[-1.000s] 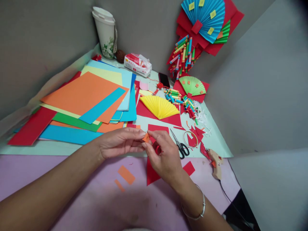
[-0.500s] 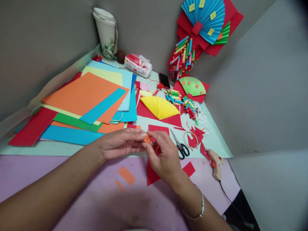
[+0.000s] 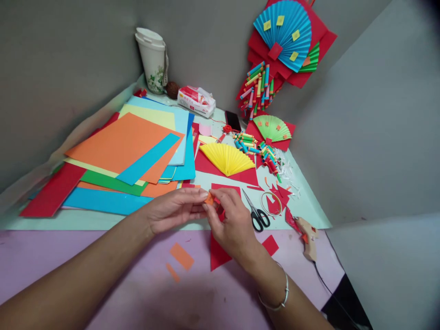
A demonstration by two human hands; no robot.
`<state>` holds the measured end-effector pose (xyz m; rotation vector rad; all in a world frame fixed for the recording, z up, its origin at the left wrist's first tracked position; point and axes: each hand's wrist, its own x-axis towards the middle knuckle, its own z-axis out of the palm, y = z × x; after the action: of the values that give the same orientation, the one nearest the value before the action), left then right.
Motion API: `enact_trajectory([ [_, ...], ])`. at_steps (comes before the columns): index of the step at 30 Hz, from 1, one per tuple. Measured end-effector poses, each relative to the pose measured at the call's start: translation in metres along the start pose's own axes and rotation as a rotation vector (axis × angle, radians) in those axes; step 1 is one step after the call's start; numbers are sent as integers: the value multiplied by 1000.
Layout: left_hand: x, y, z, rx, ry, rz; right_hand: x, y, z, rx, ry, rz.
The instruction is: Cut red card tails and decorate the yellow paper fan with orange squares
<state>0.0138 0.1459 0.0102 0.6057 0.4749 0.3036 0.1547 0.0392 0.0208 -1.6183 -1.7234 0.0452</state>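
Between both hands is a small piece of orange paper [image 3: 209, 199], pinched at its edges above the front of the table. My left hand [image 3: 177, 208] grips it from the left with thumb and fingertips; my right hand [image 3: 232, 222] closes on its other side. Red paper [image 3: 219, 256] lies under my right hand, which partly covers it. An orange paper rectangle [image 3: 182, 255] and a thin orange strip [image 3: 172, 272] rest on the pink surface below. Behind the hands, a yellow pleated paper fan [image 3: 227, 159] sits on red paper.
Black-handled scissors [image 3: 257, 215] and a roll of tape [image 3: 271, 203] lie right of my hands. A corded glue gun [image 3: 310, 236] is farther right. Stacked coloured sheets [image 3: 120, 142] cover the left. Rolled paper tubes [image 3: 270, 158], a phone [image 3: 233, 121] and a white cup [image 3: 151, 62] stand behind.
The camera view has tilted slightly, so the background sits a little lower in the picture. Both hands keep hold of the orange paper with almost no movement.
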Motion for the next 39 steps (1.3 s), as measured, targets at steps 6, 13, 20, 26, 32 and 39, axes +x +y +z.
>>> enact_trajectory([
  [6,1,3,-2,36,36,76,10,4,2,-38,-48,-3],
  [13,0,11,5,157,88,158,24,1,0,-67,-64,-8],
  [20,5,16,16,207,162,187,30,5,-1,-42,-39,-4],
  [26,14,17,22,321,292,302,36,17,-11,147,-27,117],
  [32,17,11,20,396,468,434,44,29,-15,600,-57,488],
  [39,16,0,11,431,588,409,51,23,1,835,-140,669],
])
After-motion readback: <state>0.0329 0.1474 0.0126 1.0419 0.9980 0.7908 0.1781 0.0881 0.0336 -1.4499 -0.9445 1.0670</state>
